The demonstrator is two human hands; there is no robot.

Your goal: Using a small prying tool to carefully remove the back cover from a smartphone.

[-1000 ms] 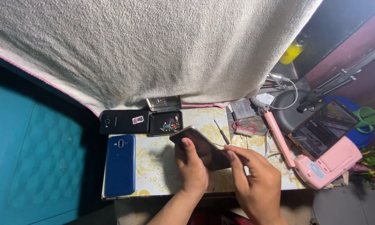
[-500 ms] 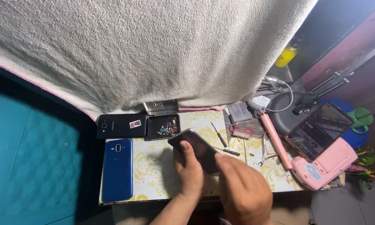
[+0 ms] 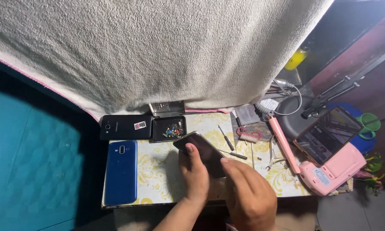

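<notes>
Head cam: right hand [image 3: 249, 197] at 6 o'clock, fingers together, touches the dark phone [image 3: 204, 151] that the left hand [image 3: 195, 174] grips mid-table, blue phone [image 3: 121, 171] at 9, small parts tray [image 3: 170, 128] toward 12.

On the desk [image 3: 158, 179], two phones lie left of my hands: one [image 3: 121, 172] near, one [image 3: 125, 127] far. The parts tray [image 3: 169, 128] sits right of the far phone.
</notes>
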